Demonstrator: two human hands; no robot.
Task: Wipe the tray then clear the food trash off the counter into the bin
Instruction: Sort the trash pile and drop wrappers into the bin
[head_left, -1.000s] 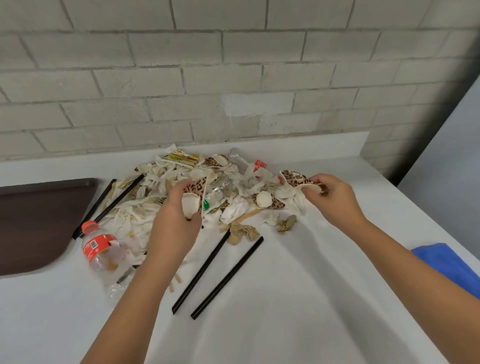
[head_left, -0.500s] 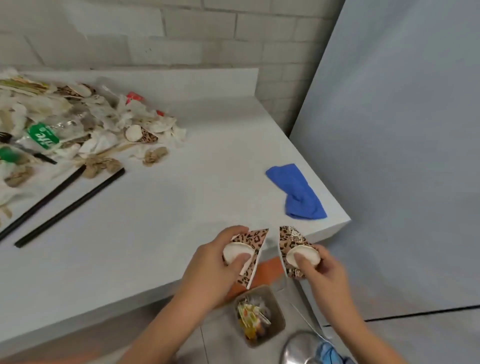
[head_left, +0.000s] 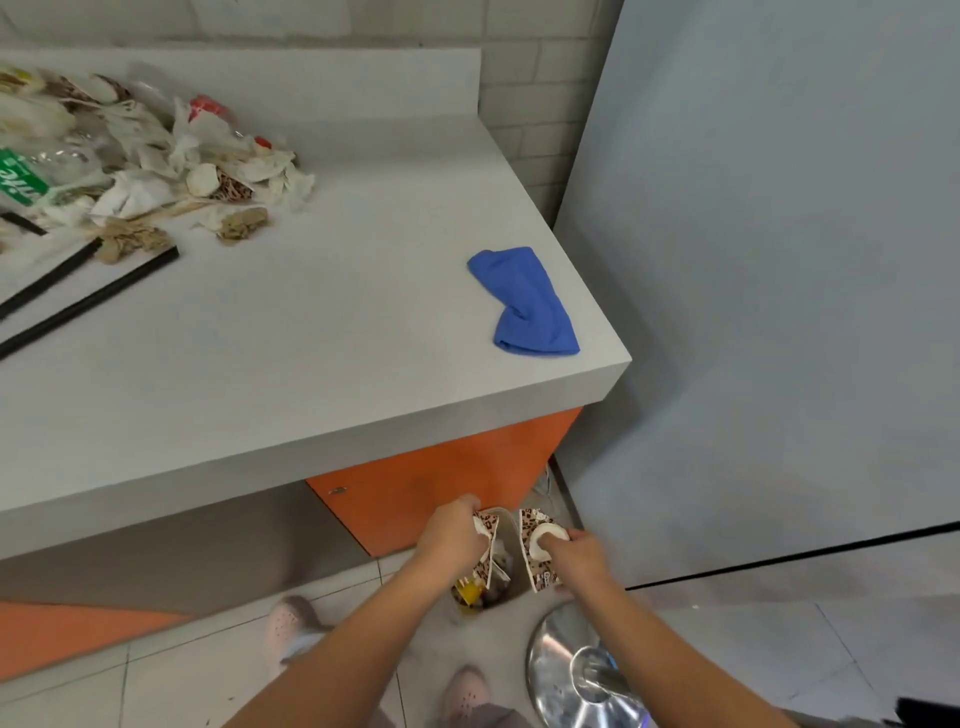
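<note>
My left hand (head_left: 453, 535) grips a leopard-print paper wrapper (head_left: 485, 561) low over the small bin (head_left: 506, 582) on the floor. My right hand (head_left: 574, 553) pinches a second leopard-print wrapper (head_left: 537, 558) with a white round piece, right beside the first and above the bin's right rim. The bin holds some coloured trash and stands in front of the orange cabinet. A heap of food trash (head_left: 156, 171) lies at the far left of the white counter (head_left: 311, 338). The blue cloth (head_left: 527, 304) lies near the counter's right corner. No tray is in view.
Two black sticks (head_left: 88, 304) lie on the counter by the heap. A green-labelled plastic bottle (head_left: 31, 179) sits in the heap. A shiny metal stool base (head_left: 582, 670) stands on the tiled floor right of the bin. My feet (head_left: 291, 629) stand below. A grey wall panel fills the right.
Both hands carried the two leopard-print wrappers from the heap, over the counter's front edge and down to the bin. The view swung right and downward.
</note>
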